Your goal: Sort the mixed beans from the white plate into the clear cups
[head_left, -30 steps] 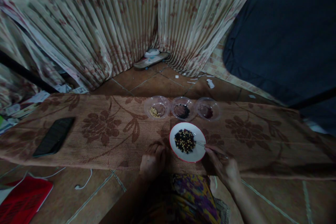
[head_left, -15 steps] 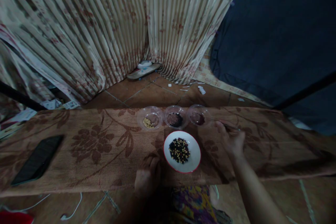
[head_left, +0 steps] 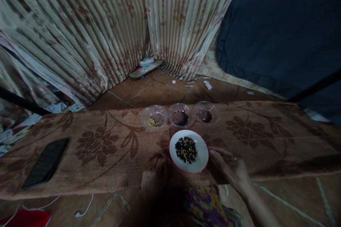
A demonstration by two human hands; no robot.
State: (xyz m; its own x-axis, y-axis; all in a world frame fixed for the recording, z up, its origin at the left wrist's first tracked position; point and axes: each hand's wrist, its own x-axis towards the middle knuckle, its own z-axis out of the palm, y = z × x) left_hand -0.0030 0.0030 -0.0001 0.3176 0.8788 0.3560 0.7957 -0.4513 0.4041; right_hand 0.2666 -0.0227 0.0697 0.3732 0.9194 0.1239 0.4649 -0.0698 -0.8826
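A white plate with a red rim (head_left: 202, 159) holds a mixed pile of black, pale yellow and some reddish beans (head_left: 186, 150). My right hand (head_left: 234, 170) is at the plate's right edge, its fingers pinched on what look like thin metal tweezers (head_left: 204, 145), whose tips reach over the plate. Curled on the cloth just left of the plate, my left hand (head_left: 155, 175) shows nothing in its fingers. Behind the plate stand three clear plastic bowls in a row: the left bowl (head_left: 162, 111) with pale yellow beans, the middle bowl (head_left: 178, 106) with black ones, the right bowl (head_left: 202, 104) with dark red ones.
A brown flowered cloth (head_left: 112, 181) covers the narrow table. A dark phone (head_left: 46, 163) lies at its left. Beyond the far edge are a skateboard (head_left: 146, 69), white scraps and striped curtains (head_left: 106, 25). A white cable (head_left: 86, 205) lies on the floor.
My right hand has come from beside the right bowl down and left to the plate, bringing the tweezers over its right side. My left hand stays beside the plate. The view has shifted slightly.
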